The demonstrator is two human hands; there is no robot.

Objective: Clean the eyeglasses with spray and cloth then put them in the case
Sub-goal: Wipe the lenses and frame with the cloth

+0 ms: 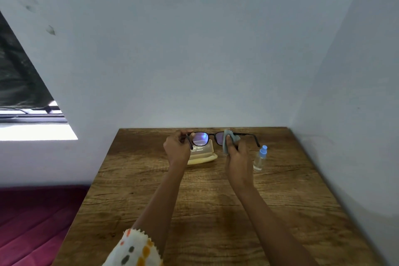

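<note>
Left hand grips crosswise eyeglasses, temples nearward; right hand pinches cloth.

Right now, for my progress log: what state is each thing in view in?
eyeglasses: held above the table, temples unfolded, right-side lens under the cloth.
cloth: pinched onto that lens.
case: open, on the table.
spray bottle: upright on the table, untouched.
left grip: holds the frame's left end.
right grip: pinches the cloth.

Dim, soft daylight enters from the left window; wide-angle edges bend.
</note>
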